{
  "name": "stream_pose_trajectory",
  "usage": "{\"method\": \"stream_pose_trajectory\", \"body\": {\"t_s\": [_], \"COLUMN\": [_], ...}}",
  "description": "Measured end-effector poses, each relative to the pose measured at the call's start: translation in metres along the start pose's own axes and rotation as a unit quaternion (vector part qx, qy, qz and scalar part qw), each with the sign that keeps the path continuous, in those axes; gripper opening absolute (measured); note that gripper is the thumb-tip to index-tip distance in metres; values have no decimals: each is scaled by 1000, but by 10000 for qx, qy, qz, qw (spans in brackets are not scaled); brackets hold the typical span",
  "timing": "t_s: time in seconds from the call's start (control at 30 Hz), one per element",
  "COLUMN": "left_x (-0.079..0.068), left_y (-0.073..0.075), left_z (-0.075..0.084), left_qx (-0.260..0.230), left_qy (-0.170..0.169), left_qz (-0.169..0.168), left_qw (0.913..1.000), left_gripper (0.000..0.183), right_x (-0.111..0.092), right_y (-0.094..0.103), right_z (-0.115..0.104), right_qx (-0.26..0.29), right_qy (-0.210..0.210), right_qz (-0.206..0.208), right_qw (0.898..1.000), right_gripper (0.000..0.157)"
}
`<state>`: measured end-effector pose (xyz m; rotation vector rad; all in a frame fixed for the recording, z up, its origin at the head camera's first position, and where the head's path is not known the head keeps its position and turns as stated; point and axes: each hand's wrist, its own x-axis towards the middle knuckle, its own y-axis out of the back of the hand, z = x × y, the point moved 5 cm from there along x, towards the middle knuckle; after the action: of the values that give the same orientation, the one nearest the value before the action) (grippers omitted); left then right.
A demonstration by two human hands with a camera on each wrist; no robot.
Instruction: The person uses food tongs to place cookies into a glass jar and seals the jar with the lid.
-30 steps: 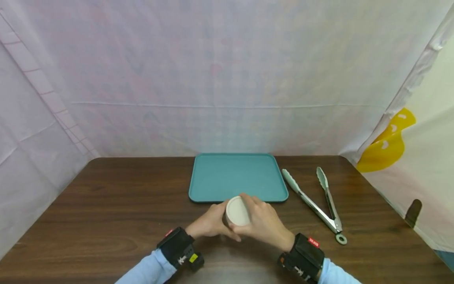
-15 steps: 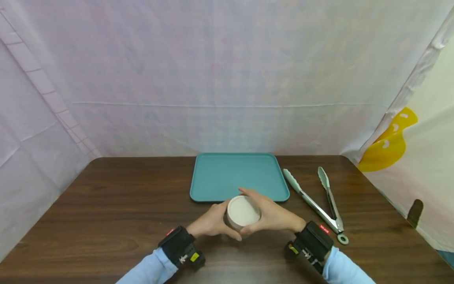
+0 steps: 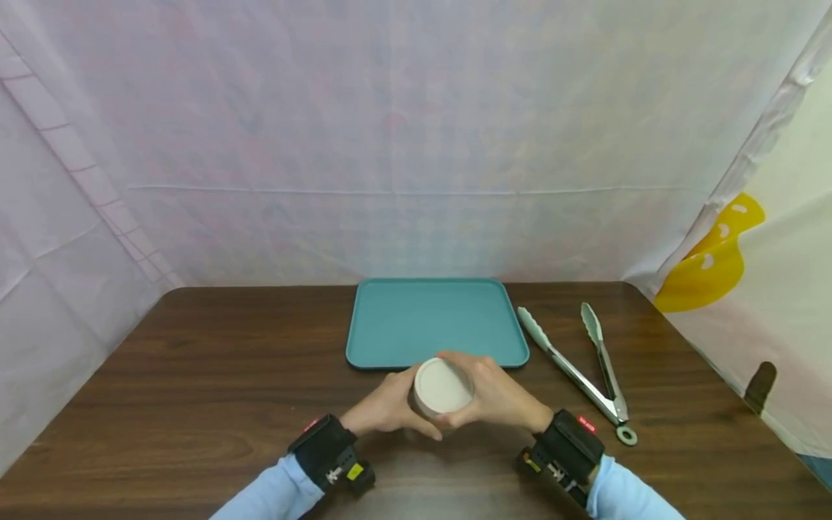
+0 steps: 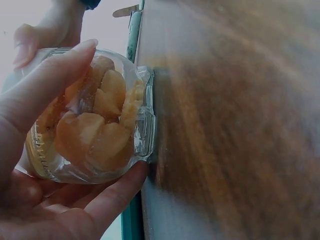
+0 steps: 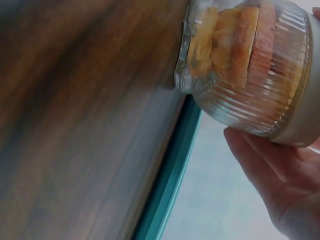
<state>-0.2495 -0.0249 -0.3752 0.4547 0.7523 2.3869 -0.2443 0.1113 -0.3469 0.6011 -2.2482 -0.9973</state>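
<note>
A clear ribbed glass jar with a pale lid stands upright on the table. Several tan-orange pieces of food, perhaps cookies, show through its glass in both wrist views. My left hand holds the jar's body from the left, thumb in front and fingers behind. From the right, my right hand grips round the lid, its thumb at the near side and its fingers at the far side. In the right wrist view, some fingers sit below the lid's edge, and the thumb is mostly out of frame.
Behind the jar lies a teal tray. Spread metal tongs lie on the brown wooden table to the right of the tray. White cloth hangs behind and on both sides.
My right hand has turned about the lid: it drew back rightward with spread fingers, then moved in round the lid again. My left hand stays in place on the jar.
</note>
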Motion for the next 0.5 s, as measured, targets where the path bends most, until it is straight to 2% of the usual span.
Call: {"method": "stream_pose_trajectory", "body": {"t_s": [0.27,0.5], "left_x": [-1,-1], "left_y": [1,0], "left_z": [3,3], "left_qx": [-23,23], "left_qy": [-47,62], "left_qz": [9,-33], "left_qw": [10000,10000], "left_gripper": [97,97], "right_x": [-1,-4], "right_y": [1,-2], "right_z": [-5,-4], "right_qx": [-295,-107], "right_qy": [-18,-199], "right_qz": [320,238], "right_qw": [9990,9995], "right_gripper": [70,71]}}
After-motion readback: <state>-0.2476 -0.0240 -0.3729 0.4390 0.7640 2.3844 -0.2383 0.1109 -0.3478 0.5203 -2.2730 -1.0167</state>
